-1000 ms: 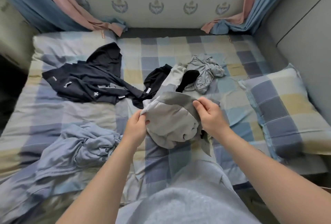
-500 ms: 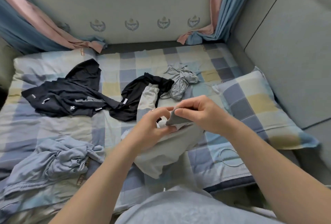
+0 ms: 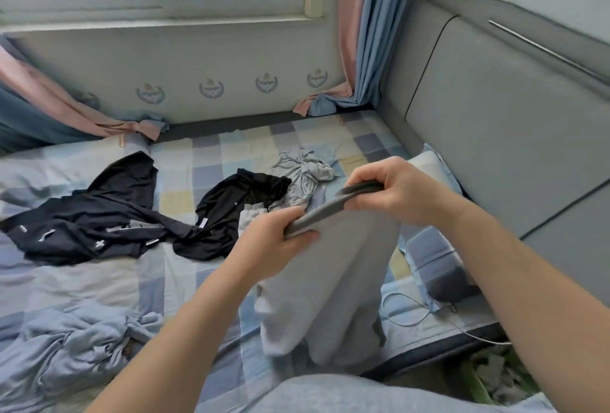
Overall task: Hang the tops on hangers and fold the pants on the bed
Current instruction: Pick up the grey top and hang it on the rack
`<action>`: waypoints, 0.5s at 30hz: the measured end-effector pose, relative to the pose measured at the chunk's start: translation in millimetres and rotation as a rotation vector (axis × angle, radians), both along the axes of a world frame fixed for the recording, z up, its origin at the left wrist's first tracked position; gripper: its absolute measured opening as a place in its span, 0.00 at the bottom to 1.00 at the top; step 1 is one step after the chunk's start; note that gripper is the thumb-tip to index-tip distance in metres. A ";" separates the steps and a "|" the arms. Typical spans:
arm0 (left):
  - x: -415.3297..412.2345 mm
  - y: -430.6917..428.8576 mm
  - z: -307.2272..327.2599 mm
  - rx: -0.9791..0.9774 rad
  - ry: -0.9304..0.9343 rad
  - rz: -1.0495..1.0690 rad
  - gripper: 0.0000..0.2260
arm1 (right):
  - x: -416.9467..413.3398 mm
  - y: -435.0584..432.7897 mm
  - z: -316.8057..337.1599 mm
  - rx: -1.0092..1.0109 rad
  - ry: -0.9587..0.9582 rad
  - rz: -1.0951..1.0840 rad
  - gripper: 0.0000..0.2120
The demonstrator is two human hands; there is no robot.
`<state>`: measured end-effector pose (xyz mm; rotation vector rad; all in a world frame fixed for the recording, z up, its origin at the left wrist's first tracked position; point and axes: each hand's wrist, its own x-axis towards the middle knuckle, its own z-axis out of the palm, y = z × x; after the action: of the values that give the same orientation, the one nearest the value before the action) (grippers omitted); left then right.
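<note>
Grey pants [image 3: 333, 284] held up over the bed [image 3: 185, 181], waistband gripped by left hand [image 3: 277, 241] and right hand [image 3: 392, 191]. Looks light, limp, legs dangling; best hold is both waistband corners. Dark tops [image 3: 99, 218] lie beyond.

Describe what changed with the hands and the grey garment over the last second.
The grey pants, bunched between the hands a second ago, were raised and opened out. The left hand and right hand now grip the dark waistband, spread apart, and the fabric hangs down toward the bed. The navy garment, black top, crumpled grey top and blue garment lie where they were.
</note>
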<state>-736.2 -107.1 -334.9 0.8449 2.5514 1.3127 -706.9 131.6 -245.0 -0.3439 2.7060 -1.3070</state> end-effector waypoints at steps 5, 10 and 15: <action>2.6 -23.2 -1.1 -0.052 -0.034 0.064 0.18 | -3.1 16.0 10.1 -0.014 0.075 -0.042 0.05; 6.9 -41.2 15.9 -0.140 -0.179 -0.085 0.17 | -12.9 24.2 0.0 0.007 0.113 -0.098 0.04; 18.5 -32.6 47.8 0.170 -0.437 -0.068 0.19 | -30.9 10.3 -24.2 0.013 0.212 -0.287 0.07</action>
<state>-717.7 -139.7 -287.0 0.5838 2.0827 1.5140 -737.8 141.9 -269.2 -0.0989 3.0311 -1.3916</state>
